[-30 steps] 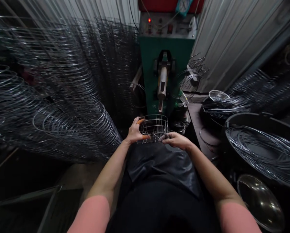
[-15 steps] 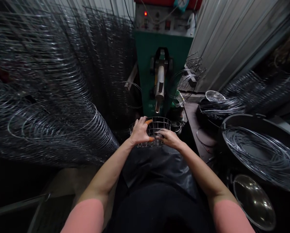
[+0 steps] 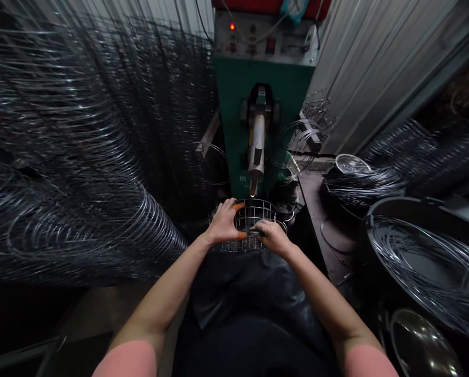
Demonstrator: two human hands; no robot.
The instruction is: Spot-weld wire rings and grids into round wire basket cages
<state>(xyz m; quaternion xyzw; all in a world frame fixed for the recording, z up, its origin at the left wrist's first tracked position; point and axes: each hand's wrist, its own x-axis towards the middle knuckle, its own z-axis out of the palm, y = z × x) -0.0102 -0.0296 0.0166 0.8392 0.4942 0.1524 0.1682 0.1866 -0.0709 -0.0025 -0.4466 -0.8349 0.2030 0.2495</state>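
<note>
Below the electrode of a spot welding machine (image 3: 234,94) sits a round wire basket (image 3: 254,212) with a grid of thin metal rods. On its left side my left hand (image 3: 223,222) is wrapped round the wires, with orange covers on the thumb and a finger. My right hand (image 3: 274,238) is closed at the basket's near right part, its darkened fingertips pinched against the wires. Exactly which wire they press is hard to make out. The electrode tip (image 3: 253,191) ends just above the basket's far rim, apart from both hands.
Tall stacks of wire rings and baskets (image 3: 101,157) fill the left side. To the right, a narrow bench (image 3: 319,209) leads to a dark tub (image 3: 376,209) holding loose wire rings (image 3: 434,262). A shiny round metal piece (image 3: 423,345) lies lower right.
The whole view has shifted, so the machine and basket appear slightly lower. My right fingers have drawn closer together at the basket; my left hand keeps its hold.
</note>
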